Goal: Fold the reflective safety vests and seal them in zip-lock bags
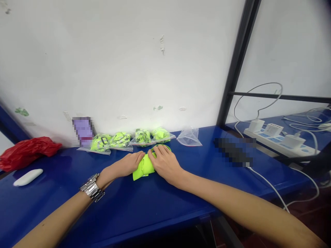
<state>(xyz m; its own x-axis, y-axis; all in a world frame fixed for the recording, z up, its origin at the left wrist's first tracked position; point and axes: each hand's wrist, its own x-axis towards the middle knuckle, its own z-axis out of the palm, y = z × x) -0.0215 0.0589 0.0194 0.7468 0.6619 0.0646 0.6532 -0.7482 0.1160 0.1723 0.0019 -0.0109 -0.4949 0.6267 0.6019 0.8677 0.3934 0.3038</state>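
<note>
A neon yellow safety vest (147, 166), folded into a small bundle, lies on the blue table in front of me. My left hand (131, 163) is closed on its left side, thumb and fingers pressed against the cloth. From the right, my right hand (167, 163) covers part of the bundle with curled fingers gripping it. A strip of the vest shows beyond the right fingers. Behind my hands, several clear zip bags (120, 140) of similar yellow cloth with grey bands stand in a row. An open-looking clear bag (189, 136) without visible contents sits to their right.
A blurred phone (84, 131) leans on the wall. On the left lie a red plastic bag (28, 151) and a white oval object (28, 177). A blurred dark object (234, 151) with a white cable is right, near a power strip (281, 142) and black frame (236, 65).
</note>
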